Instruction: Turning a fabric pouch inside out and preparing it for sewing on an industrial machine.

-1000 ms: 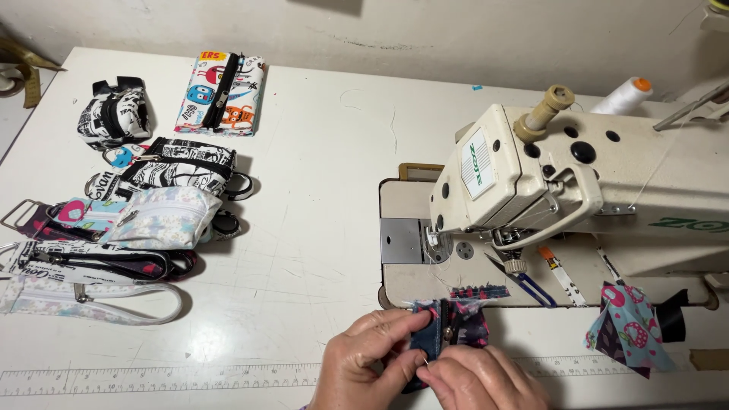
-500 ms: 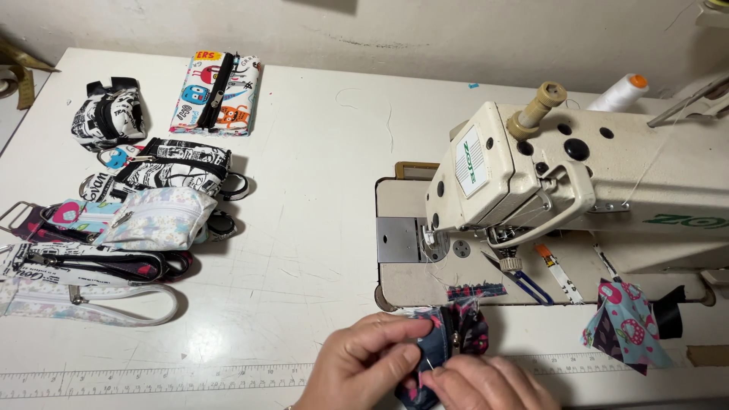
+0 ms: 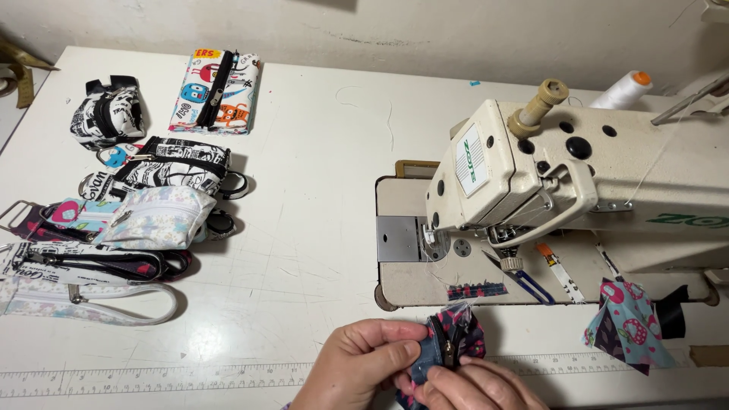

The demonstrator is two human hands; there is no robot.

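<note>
Both of my hands are at the bottom edge of the head view, pinching a small fabric pouch point(image 3: 454, 338) of dark print and denim with a zipper. My left hand point(image 3: 363, 358) grips its left side with thumb and fingers. Against the pouch's lower right side, my right hand point(image 3: 474, 386) has its fingertips at the zipper. The pouch sits just in front of the bed of a cream sewing machine point(image 3: 562, 182).
Several finished printed pouches and straps point(image 3: 156, 216) lie at the left of the white table point(image 3: 304, 197). A patterned fabric piece point(image 3: 629, 325) hangs at the right. A thread cone point(image 3: 621, 89) stands behind the machine. A ruler strip point(image 3: 152, 376) runs along the front edge.
My hands and the pouch have shifted slightly down and toward me, away from the machine bed; the grip on the pouch stays the same.
</note>
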